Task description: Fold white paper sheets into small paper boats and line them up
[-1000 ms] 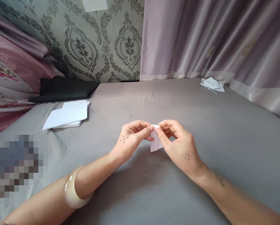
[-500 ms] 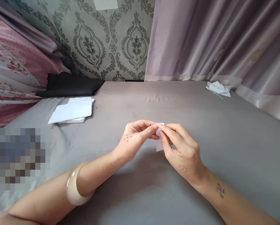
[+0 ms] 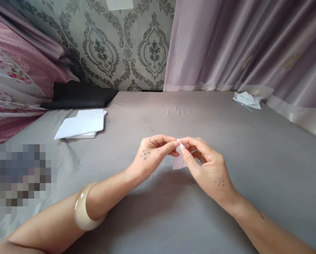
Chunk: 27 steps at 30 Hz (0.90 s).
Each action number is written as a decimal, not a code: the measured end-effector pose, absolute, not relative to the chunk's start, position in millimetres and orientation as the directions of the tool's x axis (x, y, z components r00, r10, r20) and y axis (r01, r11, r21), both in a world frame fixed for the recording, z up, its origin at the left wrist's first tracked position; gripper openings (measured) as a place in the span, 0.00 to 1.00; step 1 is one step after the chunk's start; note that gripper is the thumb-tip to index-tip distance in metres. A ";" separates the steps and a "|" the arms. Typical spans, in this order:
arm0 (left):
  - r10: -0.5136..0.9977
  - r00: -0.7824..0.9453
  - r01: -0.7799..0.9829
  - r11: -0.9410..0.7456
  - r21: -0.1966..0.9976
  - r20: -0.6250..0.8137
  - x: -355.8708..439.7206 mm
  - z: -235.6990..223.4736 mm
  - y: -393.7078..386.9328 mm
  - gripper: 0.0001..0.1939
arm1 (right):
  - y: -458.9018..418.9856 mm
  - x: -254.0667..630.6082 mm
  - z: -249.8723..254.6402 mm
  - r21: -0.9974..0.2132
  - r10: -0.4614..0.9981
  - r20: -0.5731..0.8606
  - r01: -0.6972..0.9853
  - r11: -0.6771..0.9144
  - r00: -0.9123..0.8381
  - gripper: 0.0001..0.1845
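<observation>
A small folded piece of white paper (image 3: pixel 178 161) is held between both hands above the grey sheet (image 3: pixel 152 218). Its lower part hangs down as two flaps beneath my fingers. My left hand (image 3: pixel 156 153) pinches the paper's upper left side between thumb and fingers. From the other side, my right hand (image 3: pixel 209 162) grips the upper right side, thumb in front and index finger along the top. The fingertips of the two hands almost meet at the top of the paper and cover part of its folds. A pale bangle (image 3: pixel 84 210) circles my left forearm.
On the left lies a stack of white paper (image 3: pixel 85 123), with a black cloth (image 3: pixel 81 96) behind it. Several crumpled or folded white papers (image 3: pixel 248 100) and a thin greenish stick (image 3: pixel 247 108) lie far right, near the curtain (image 3: pixel 221 46). A blurred patch covers the left edge.
My right hand has rolled over, its thumb moving up onto the front of the paper. The paper's top is now pinched into a narrow point, and its lower flaps have swung slightly left.
</observation>
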<state>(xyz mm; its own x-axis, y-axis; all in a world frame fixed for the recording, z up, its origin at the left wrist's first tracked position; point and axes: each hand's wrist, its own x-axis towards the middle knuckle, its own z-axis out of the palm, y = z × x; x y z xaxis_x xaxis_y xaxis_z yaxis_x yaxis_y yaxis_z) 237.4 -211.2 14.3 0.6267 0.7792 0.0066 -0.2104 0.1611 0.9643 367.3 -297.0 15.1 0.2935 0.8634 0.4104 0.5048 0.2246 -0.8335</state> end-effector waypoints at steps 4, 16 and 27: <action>0.795 0.607 -0.189 0.171 0.967 -0.022 237.5 15.1 -211.5 0.08 | -297.4 368.8 20.2 -0.895 0.905 0.297 0.418 0.154 0.303 0.07; 0.830 0.558 -0.195 0.134 0.972 -0.002 237.3 12.3 -211.9 0.08 | -297.5 374.7 18.4 -0.958 0.937 0.195 0.260 0.119 0.289 0.11; 0.889 0.456 -0.108 0.086 0.990 -0.027 238.0 11.4 -210.1 0.06 | -295.6 368.0 15.3 -0.955 0.913 0.170 0.290 0.059 0.372 0.10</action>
